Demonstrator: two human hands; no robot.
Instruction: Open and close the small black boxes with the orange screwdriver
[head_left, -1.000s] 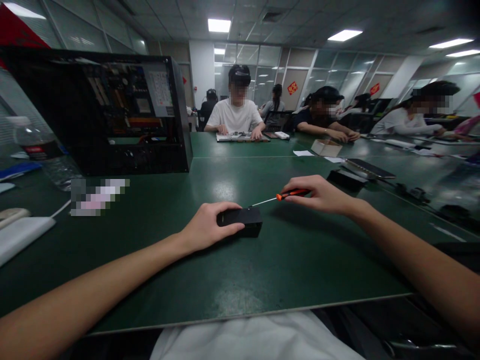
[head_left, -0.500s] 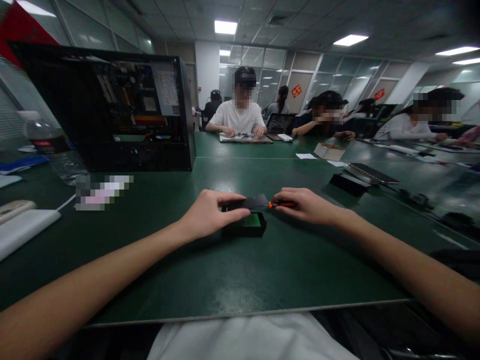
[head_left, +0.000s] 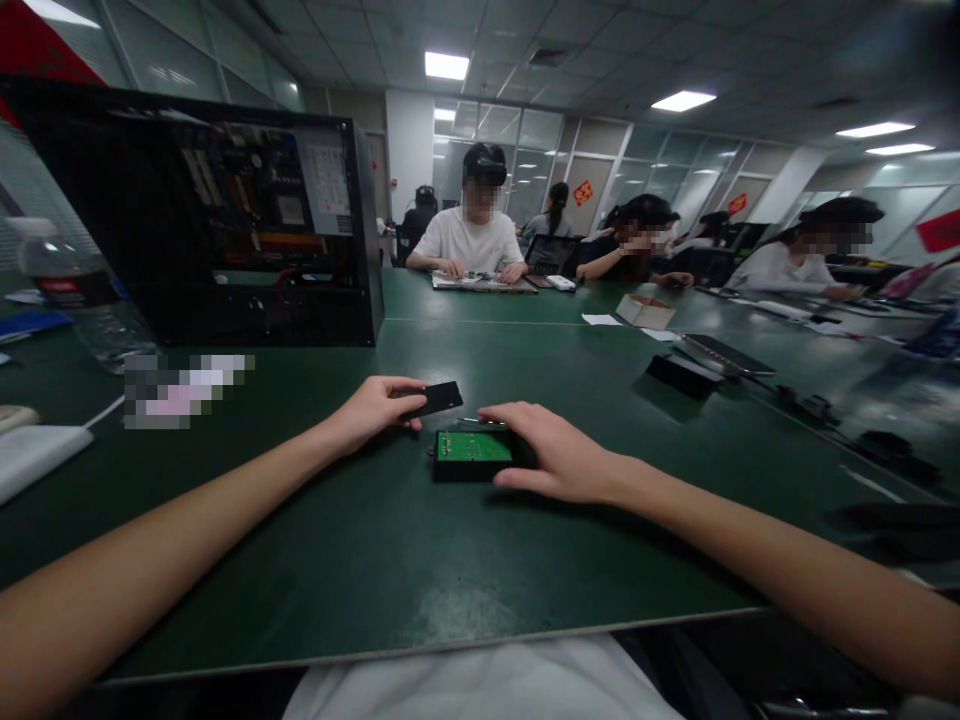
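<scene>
My left hand [head_left: 379, 412] pinches a thin black flat cover [head_left: 442, 397] by its left end, above the table and to the left of a small black case. The case [head_left: 472, 470] lies on the table with its top off, and a green circuit board [head_left: 474, 446] shows inside. My right hand [head_left: 551, 450] curves round the case's right end, thumb at the front and fingers at the back, spread apart. Whether it presses on the case is unclear. A thin metal shaft [head_left: 480, 421] lies just behind the case; the rest of it is hidden by my fingers.
A black open computer tower [head_left: 367, 250] and a plastic bottle [head_left: 82, 300] stand at the left. A co-worker [head_left: 480, 235] sits opposite. A small cardboard box [head_left: 646, 311] and a black block [head_left: 682, 375] are to the right. The green table's edge [head_left: 450, 648] runs before me.
My left hand has moved left with the cover, baring the circuit board. My right hand, which held a red-and-black screwdriver, has come to the case with its fingers spread.
</scene>
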